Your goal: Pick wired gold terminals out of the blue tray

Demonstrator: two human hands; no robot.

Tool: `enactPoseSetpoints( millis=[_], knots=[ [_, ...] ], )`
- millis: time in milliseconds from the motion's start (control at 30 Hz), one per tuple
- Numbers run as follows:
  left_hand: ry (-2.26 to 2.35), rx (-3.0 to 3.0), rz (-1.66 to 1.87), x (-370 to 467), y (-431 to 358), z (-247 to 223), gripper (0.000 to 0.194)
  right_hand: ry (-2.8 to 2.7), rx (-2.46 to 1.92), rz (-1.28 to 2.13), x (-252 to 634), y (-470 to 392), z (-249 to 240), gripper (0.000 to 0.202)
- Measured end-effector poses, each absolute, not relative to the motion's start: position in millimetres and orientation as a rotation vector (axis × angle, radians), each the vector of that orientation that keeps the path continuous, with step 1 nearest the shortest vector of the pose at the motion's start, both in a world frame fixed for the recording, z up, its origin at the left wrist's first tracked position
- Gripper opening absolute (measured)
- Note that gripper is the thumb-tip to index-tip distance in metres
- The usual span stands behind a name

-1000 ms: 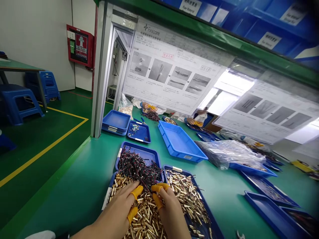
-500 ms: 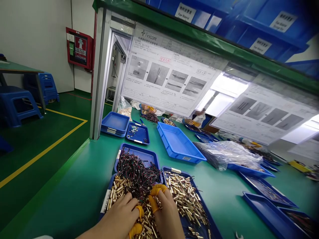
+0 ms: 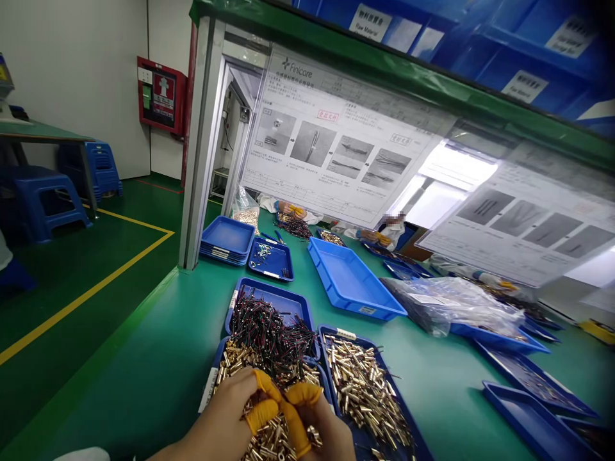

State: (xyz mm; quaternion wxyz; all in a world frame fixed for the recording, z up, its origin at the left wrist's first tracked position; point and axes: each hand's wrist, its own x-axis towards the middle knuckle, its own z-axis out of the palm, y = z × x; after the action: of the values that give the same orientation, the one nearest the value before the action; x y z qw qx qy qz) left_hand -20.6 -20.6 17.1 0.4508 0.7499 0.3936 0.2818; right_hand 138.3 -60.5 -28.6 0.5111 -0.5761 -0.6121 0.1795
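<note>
My left hand (image 3: 237,410) and my right hand (image 3: 319,419) meet over a blue tray (image 3: 211,384) heaped with small brass-coloured metal tubes (image 3: 281,442). Yellow finger cots cover the thumbs and forefingers, which pinch close together. Both hands are closed; whatever lies between the fingertips is hidden or too small to make out. Just beyond the fingers, a tangle of dark thin wires (image 3: 269,330) fills much of another blue tray (image 3: 283,291) and spills toward the tubes. To the right of my right hand lies a tray (image 3: 398,397) of more brass-coloured pieces (image 3: 360,378).
An empty light-blue bin (image 3: 353,275) stands behind the trays, with stacked blue trays (image 3: 225,237) at the left near a metal post (image 3: 195,147). Plastic bags (image 3: 446,301) lie to the right. Instruction sheets (image 3: 336,141) hang ahead. Other people's gloved hands (image 3: 295,210) are across the table.
My hands have come together; the left hand's fingers rose out of the tubes and now meet the right hand's fingertips. The view has shifted slightly.
</note>
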Motion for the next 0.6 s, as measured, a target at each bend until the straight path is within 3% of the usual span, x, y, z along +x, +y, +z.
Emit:
enactPoseSetpoints(
  millis=[400,600],
  knots=[
    [0.954,1.800,0.767,-19.0,-18.6,17.6,0.010,-1.452,-1.458,0.704,129.4,-64.7,-38.6,0.039],
    [0.886,1.652,0.810,-20.3,-19.0,20.5,0.010,-1.267,-1.312,1.147,124.0,-62.7,-22.2,0.041]
  ],
)
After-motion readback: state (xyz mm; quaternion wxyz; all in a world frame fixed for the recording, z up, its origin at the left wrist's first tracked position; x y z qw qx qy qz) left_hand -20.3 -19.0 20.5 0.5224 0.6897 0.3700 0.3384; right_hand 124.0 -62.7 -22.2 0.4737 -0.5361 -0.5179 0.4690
